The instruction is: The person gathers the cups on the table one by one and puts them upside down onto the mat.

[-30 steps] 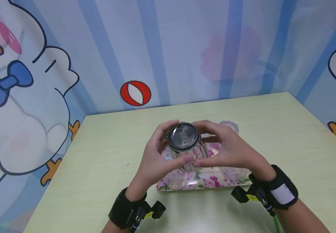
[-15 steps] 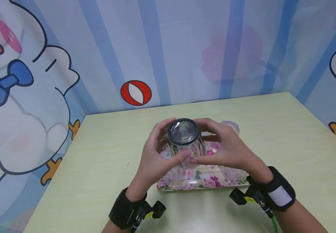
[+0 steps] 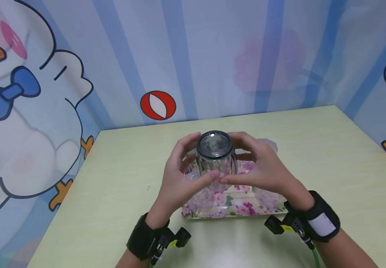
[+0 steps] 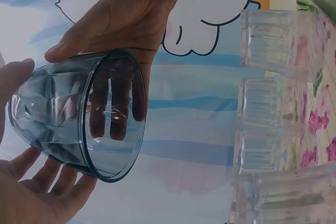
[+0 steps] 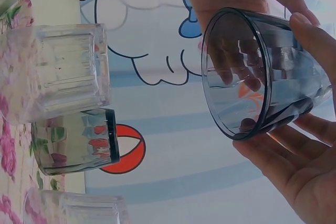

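Note:
A tinted drinking glass is held over the front of the tray, between both hands. It is upside down: its wide rim faces down in both wrist views, and its round base is on top in the head view. My left hand grips its left side, fingers curled behind it and thumb across the front. From the right, my right hand holds it the same way, the two thumbs almost meeting. In the left wrist view, the bluish glass is see-through, and the right hand's fingers show behind its rim.
Underneath lies a flower-patterned tray on a pale table. Several clear glasses and a dark tinted one stand on the tray, partly hidden by the hands in the head view. A cartoon-printed cloth rises behind the table.
The glass and both hands have risen slightly in the head view, and the glass looks a little more upright. Both hands have kept hold of it throughout.

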A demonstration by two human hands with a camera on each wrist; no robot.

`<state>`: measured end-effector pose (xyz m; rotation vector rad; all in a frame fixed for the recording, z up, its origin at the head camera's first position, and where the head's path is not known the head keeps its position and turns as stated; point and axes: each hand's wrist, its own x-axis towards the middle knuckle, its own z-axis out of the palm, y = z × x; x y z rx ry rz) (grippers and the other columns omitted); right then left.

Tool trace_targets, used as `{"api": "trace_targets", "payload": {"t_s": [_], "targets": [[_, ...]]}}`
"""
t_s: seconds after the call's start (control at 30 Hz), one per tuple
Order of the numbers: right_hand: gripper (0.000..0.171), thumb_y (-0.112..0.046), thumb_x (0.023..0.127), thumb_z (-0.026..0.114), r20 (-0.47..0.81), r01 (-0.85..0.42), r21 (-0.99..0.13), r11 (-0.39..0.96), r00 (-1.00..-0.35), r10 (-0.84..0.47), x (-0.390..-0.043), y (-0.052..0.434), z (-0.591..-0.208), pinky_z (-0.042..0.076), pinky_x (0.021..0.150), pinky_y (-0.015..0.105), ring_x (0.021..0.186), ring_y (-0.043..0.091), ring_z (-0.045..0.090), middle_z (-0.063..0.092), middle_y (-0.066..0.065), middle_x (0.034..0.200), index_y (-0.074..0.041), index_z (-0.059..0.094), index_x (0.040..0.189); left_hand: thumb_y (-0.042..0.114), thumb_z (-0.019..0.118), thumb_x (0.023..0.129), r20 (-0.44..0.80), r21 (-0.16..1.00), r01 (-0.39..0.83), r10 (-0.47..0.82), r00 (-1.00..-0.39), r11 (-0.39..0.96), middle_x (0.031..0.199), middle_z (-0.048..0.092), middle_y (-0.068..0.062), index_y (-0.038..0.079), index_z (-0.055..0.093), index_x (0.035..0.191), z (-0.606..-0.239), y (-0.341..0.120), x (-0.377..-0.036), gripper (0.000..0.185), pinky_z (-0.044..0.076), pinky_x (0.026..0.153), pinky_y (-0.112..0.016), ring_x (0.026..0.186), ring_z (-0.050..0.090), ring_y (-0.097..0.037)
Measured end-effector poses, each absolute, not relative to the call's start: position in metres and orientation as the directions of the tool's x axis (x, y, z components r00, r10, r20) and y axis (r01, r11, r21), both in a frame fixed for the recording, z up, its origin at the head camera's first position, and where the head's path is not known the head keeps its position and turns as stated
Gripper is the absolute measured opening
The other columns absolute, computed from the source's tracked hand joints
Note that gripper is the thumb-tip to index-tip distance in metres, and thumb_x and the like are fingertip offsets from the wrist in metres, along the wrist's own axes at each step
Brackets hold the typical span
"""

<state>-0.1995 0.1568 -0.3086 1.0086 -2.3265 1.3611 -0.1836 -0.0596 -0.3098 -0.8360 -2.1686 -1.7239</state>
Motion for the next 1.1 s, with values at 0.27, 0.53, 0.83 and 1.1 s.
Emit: {"api": "trace_targets", "payload": {"t_s": [0.27, 0.53, 0.83, 1.1], "targets": [[0.083, -0.015, 0.065, 0.088, 0.531, -0.676, -0.654, 0.340, -0.730, -0.429, -0.1983, 0.1576, -0.3059, 0.057, 0.090, 0.023, 0.116, 0.018, 0.063, 0.059, 0.006, 0.131, -0.011, 0.047, 0.137, 0.040, 0.076, 0.079, 0.536, 0.797, 0.588, 0.289, -0.794, 0.136, 0.138, 0.051, 0.000, 0.021, 0.042, 0.141, -0.3098, -0.0572, -0.1864, 0.073, 0.050, 0.104, -0.038, 0.127, 0.050, -0.015], [0.083, -0.016, 0.066, 0.088, 0.530, -0.682, -0.650, 0.336, -0.723, -0.442, -0.1984, 0.1578, -0.3065, 0.057, 0.091, 0.025, 0.116, 0.018, 0.062, 0.059, 0.006, 0.132, -0.011, 0.046, 0.138, 0.044, 0.075, 0.079, 0.553, 0.785, 0.603, 0.279, -0.785, 0.142, 0.137, 0.053, -0.002, 0.019, 0.044, 0.140, -0.3117, -0.0568, -0.1862, 0.073, 0.051, 0.103, -0.037, 0.125, 0.051, -0.017], [0.083, -0.017, 0.067, 0.087, 0.521, -0.689, -0.647, 0.326, -0.712, -0.471, -0.1977, 0.1588, -0.3045, 0.057, 0.092, 0.027, 0.117, 0.018, 0.062, 0.058, 0.006, 0.133, -0.011, 0.045, 0.138, 0.045, 0.074, 0.079, 0.562, 0.780, 0.609, 0.269, -0.782, 0.142, 0.135, 0.054, -0.003, 0.017, 0.045, 0.139, -0.3118, -0.0564, -0.1849, 0.072, 0.053, 0.099, -0.035, 0.123, 0.053, -0.018], [0.080, -0.024, 0.070, 0.086, 0.466, -0.665, -0.648, 0.372, -0.732, -0.496, -0.1966, 0.1615, -0.3024, 0.057, 0.092, 0.031, 0.117, 0.019, 0.061, 0.056, 0.005, 0.132, -0.013, 0.045, 0.137, 0.042, 0.076, 0.079, 0.554, 0.786, 0.601, 0.266, -0.789, 0.144, 0.133, 0.055, -0.004, 0.015, 0.046, 0.136, -0.3148, -0.0561, -0.1842, 0.069, 0.055, 0.094, -0.032, 0.121, 0.054, -0.018]]}}
